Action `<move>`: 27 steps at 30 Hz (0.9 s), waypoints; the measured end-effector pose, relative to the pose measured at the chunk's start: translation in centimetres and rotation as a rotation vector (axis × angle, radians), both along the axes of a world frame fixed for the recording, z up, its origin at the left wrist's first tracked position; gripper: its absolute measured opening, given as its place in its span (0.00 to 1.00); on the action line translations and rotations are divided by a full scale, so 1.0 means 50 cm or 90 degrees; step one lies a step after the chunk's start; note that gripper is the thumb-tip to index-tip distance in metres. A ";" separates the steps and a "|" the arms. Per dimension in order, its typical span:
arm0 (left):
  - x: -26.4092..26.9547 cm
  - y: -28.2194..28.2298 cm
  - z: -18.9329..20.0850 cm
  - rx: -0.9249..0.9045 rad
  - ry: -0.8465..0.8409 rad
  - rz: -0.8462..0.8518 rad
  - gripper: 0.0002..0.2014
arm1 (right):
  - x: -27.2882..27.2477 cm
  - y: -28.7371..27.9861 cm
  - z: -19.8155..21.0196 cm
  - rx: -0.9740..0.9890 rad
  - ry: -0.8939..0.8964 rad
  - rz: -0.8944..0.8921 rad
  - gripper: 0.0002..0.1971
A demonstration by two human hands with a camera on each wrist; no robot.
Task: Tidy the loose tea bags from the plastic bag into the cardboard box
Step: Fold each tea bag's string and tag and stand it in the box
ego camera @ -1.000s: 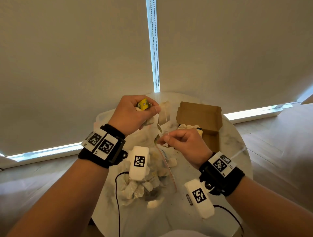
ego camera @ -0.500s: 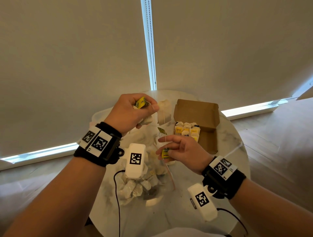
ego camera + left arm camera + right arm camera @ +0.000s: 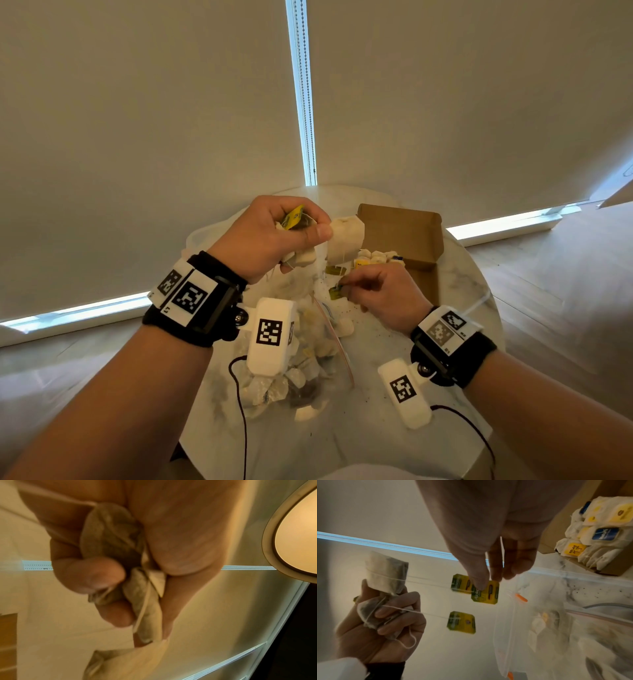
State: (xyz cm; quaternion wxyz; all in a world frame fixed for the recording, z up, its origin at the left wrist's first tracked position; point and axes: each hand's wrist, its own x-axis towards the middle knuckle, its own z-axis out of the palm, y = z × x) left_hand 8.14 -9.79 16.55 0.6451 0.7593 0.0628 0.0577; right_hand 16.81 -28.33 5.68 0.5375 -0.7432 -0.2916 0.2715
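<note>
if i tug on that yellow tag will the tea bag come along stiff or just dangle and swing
Likely dangle: the yellow tag pinched by the right hand joins its tea bag only by a thin string. The bags crumple softly in the left hand, so they seem light and floppy. Several strings run close together, so a tug may snag others.

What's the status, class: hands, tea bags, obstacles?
Left hand grips tea bags. Right hand pinches a yellow tag. Strings tangled; cardboard box part-filled.

A home living space, by the look of it: drawn roller blinds point(image 3: 137, 137) with a bead chain point(image 3: 307, 102), wood flooring point(image 3: 565, 274), and a round marble-topped surface point(image 3: 394, 445).
</note>
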 end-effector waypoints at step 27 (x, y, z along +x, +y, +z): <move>-0.009 -0.028 -0.082 -0.033 0.098 0.033 0.08 | 0.034 0.017 0.130 0.208 -0.097 -0.112 0.08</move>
